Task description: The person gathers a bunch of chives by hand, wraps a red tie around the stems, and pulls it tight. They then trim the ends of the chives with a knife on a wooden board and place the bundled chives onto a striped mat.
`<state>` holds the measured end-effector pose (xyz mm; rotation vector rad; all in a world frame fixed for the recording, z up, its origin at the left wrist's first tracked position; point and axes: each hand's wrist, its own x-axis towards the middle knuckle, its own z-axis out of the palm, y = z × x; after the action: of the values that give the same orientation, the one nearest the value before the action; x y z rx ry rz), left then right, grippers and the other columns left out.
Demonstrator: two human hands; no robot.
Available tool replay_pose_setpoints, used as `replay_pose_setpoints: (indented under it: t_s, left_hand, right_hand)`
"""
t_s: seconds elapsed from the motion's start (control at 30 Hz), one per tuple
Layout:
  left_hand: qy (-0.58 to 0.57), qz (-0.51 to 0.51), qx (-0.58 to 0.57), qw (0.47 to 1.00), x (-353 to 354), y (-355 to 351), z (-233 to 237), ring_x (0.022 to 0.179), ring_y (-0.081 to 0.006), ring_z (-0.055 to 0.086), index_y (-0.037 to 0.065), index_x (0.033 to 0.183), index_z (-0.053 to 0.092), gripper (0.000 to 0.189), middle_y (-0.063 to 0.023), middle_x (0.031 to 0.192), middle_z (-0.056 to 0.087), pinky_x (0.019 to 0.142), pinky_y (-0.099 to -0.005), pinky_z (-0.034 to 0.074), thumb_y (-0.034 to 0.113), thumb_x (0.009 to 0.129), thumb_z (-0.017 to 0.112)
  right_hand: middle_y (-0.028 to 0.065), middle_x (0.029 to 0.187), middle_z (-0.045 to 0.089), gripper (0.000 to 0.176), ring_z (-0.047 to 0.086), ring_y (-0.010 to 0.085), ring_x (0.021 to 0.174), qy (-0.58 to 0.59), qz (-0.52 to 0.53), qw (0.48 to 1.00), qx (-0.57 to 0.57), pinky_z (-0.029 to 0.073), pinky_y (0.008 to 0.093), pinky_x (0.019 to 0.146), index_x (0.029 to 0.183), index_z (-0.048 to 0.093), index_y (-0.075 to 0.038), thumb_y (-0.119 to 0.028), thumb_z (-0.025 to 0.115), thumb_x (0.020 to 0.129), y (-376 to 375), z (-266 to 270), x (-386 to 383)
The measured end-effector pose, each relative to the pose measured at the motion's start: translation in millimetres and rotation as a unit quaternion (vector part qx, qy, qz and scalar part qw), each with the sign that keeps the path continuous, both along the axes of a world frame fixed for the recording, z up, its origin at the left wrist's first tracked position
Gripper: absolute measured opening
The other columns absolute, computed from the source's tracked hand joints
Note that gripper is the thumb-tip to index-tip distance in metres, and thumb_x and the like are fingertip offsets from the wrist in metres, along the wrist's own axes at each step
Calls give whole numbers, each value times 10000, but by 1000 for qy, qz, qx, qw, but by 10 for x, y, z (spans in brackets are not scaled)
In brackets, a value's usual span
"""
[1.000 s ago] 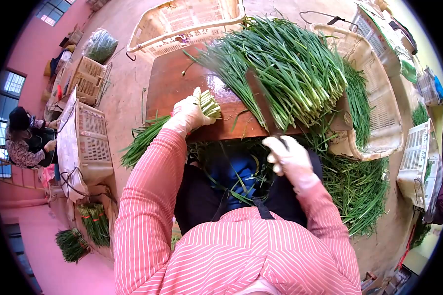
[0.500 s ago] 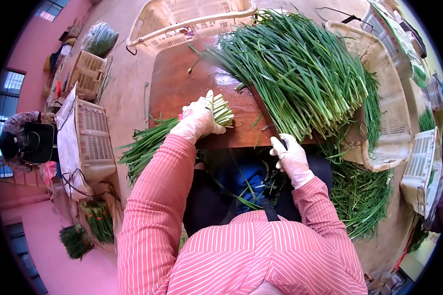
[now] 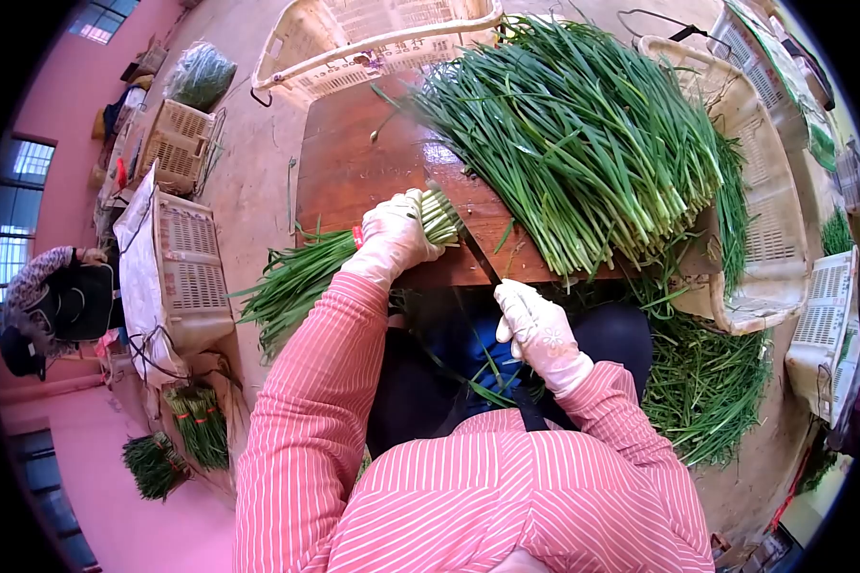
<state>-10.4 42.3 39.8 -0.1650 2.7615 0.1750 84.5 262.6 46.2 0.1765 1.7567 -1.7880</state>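
Note:
My gloved left hand (image 3: 394, 237) is closed around a bundle of green stalks (image 3: 301, 272) on the wooden board (image 3: 344, 143). The pale cut ends stick out to the right of my fingers, and the leaves trail off to the left. A red band shows beside my wrist. In my gloved right hand (image 3: 537, 329) is the handle of a knife (image 3: 476, 250). Its dark blade slants up and left, close against the pale stalk ends; whether it touches them I cannot tell. A large heap of long green stalks (image 3: 583, 143) lies on the board's right side.
A crate (image 3: 373, 48) stands beyond the board, another (image 3: 769, 220) to its right. Loose leaves (image 3: 707, 392) lie on the floor at lower right. At left are a crate with a white sheet (image 3: 189, 258), banded bundles (image 3: 199, 420) and another person in a dark hat (image 3: 76, 301).
My right hand has moved left, and the knife blade has swung from beside the heap to the bundle's pale ends. The other person at left has shifted posture.

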Motion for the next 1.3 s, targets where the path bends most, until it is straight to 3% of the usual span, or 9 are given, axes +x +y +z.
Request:
replay_pose_setpoints:
  t_s: [0.27,0.37,0.47,0.97,1.1,1.13,1.17,1.23,1.3]
  left_hand:
    - [-3,7,-2,1000,-4,6,-5,1014,-289,622,102,1124,573,703,-122,1093,643,871,-366,497,388,545,851]
    - [-5,11,7,1000,14,22,26,1006,-283,627,100,1113,579,692,-120,1080,650,869,-364,499,399,550,848]
    - [8,4,-13,1000,19,42,11,1007,-272,625,106,1105,576,683,-104,1067,648,869,-368,497,418,557,839]
    - [49,5,3,999,32,-36,-192,1011,-262,623,126,1151,571,698,-88,1083,654,891,-347,491,395,564,839]
    - [-9,16,-19,1000,32,66,5,1027,-261,618,128,1181,560,721,-89,1100,651,894,-344,490,393,569,834]
    - [14,0,-27,1000,44,48,-40,1026,-263,620,128,1173,560,711,-90,1097,652,890,-347,491,391,571,831]
    - [36,-18,-36,999,51,28,-88,1024,-265,621,128,1166,561,700,-92,1093,654,886,-350,493,388,573,828]
    - [43,-19,-28,999,56,-14,-157,1023,-268,621,131,1150,565,690,-99,1091,651,882,-356,492,389,566,825]
    - [15,-10,-34,999,11,0,-114,1020,-271,622,130,1159,562,713,-102,1095,648,882,-359,491,399,554,826]
  right_hand:
    - [-10,618,551,386,457,46,496,5,22,999,29,391,216,483,1155,593,-12,-343,533,965,-17,-26,-15]
    - [63,680,617,374,566,153,553,56,27,997,55,457,282,555,1138,594,-14,-337,520,965,-50,-141,23]
    - [231,911,650,355,618,401,841,185,72,963,182,481,435,738,1112,590,-25,-332,506,954,-92,-120,34]
    - [215,801,648,329,628,392,771,185,89,955,214,486,477,661,1005,562,-73,-370,422,977,-443,-250,-336]
    - [203,880,648,285,628,391,776,468,112,837,261,488,478,698,1068,563,-75,-317,457,960,-198,-456,-23]
    - [151,885,603,220,634,332,705,169,125,948,241,512,423,627,1105,560,-54,-147,486,919,-211,-173,-54]
    - [151,885,603,220,634,332,705,165,127,948,240,512,423,627,1105,560,-54,-147,486,919,-231,-243,-78]
    - [145,877,581,207,633,317,691,505,113,808,282,515,417,596,1093,561,-55,-104,474,911,-308,-476,-122]
    - [199,863,633,285,626,386,752,391,126,880,238,495,500,638,1045,557,-74,-281,369,988,-515,-601,-453]
